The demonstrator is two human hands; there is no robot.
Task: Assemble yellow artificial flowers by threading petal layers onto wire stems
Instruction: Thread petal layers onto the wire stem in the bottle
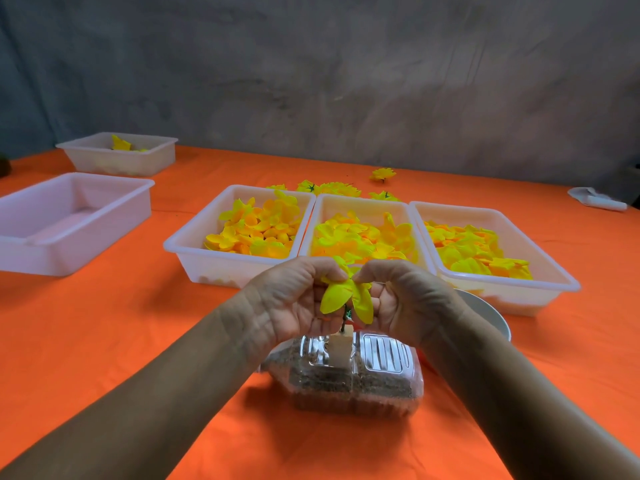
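At far left one white bin holds nothing visible and the bin behind it shows a flower or two, while three trays of yellow petals remain well stocked, so I judge most of the work is ahead. At centre, the left hand and right hand both pinch one petal layer above a stem standing in a clear holder. A few finished flowers lie behind the trays.
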